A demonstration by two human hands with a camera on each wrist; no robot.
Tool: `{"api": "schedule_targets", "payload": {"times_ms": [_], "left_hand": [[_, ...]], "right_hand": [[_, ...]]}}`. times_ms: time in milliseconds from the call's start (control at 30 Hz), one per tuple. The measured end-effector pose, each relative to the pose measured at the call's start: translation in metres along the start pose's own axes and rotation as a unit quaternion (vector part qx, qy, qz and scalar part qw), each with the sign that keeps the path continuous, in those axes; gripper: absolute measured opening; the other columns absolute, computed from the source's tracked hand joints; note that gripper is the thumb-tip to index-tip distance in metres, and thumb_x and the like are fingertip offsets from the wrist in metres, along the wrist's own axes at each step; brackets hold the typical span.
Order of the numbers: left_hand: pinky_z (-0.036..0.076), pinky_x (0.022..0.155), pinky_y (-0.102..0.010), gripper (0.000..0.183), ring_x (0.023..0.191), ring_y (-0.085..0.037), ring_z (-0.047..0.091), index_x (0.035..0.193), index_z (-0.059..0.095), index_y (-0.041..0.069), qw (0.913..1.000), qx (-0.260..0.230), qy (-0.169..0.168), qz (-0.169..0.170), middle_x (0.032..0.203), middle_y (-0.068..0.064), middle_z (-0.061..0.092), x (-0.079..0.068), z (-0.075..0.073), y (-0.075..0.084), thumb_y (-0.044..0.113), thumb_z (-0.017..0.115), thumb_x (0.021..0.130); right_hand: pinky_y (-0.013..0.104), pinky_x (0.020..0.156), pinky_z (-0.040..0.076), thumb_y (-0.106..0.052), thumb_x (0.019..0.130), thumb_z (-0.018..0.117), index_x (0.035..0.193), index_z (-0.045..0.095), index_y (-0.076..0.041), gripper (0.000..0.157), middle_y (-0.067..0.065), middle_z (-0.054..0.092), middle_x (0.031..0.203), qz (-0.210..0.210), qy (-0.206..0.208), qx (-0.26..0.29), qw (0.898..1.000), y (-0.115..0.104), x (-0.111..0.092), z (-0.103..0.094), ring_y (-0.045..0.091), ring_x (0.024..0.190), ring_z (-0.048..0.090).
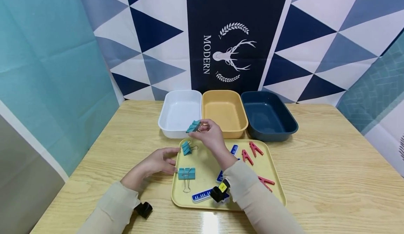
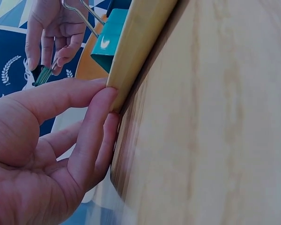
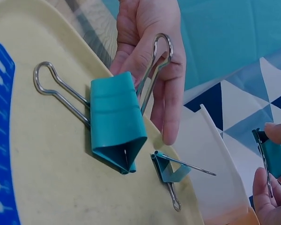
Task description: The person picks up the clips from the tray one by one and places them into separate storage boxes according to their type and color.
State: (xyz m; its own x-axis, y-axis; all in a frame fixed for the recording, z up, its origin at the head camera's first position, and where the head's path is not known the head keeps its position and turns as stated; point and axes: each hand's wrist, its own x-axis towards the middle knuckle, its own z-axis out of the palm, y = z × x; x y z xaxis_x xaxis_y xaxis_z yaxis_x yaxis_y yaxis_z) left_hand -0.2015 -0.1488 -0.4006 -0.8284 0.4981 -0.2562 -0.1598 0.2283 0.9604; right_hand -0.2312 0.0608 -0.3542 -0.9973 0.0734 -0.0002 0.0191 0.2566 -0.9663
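Observation:
My right hand (image 1: 212,136) pinches a teal binder clip (image 1: 193,126) between thumb and fingers, over the near edge of the white bin (image 1: 167,130). In the right wrist view the held binder clip (image 3: 274,157) shows at the right edge, its wire handle beside the fingers. My left hand (image 1: 157,162) touches the left rim of the yellow tray (image 1: 203,160) with extended fingertips; the left wrist view shows these fingertips (image 2: 111,96) against the tray's edge. Two more teal binder clips lie on the tray, one toward the far left corner (image 1: 187,148) and another nearer (image 1: 186,173).
Red clothespins (image 1: 254,149) and several blue-and-white ruler-patterned clips (image 1: 202,195) lie on the tray, some hidden under my right forearm. A yellow bin (image 1: 228,134) and a dark blue bin (image 1: 274,136) stand right of the white one, before a patterned cloth backdrop (image 1: 164,13).

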Motion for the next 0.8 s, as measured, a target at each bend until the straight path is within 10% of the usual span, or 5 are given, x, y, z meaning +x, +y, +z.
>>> {"api": "schedule_targets", "payload": {"times_ms": [800], "left_hand": [[0.057,0.075,-0.038,0.073,0.096,-0.025,0.06,0.138,0.041,0.001,0.9991,0.008,0.038,-0.019,0.122,-0.02,0.047,0.003,0.002,0.0,-0.013,0.07,0.073]], "right_hand": [[0.025,0.065,0.052,-0.021,0.066,0.085,0.118,0.058,-0.008,0.06,0.005,0.06,0.087,-0.007,0.018,-0.019,1.0,-0.005,0.014,0.009,0.018,0.079,0.056]]}}
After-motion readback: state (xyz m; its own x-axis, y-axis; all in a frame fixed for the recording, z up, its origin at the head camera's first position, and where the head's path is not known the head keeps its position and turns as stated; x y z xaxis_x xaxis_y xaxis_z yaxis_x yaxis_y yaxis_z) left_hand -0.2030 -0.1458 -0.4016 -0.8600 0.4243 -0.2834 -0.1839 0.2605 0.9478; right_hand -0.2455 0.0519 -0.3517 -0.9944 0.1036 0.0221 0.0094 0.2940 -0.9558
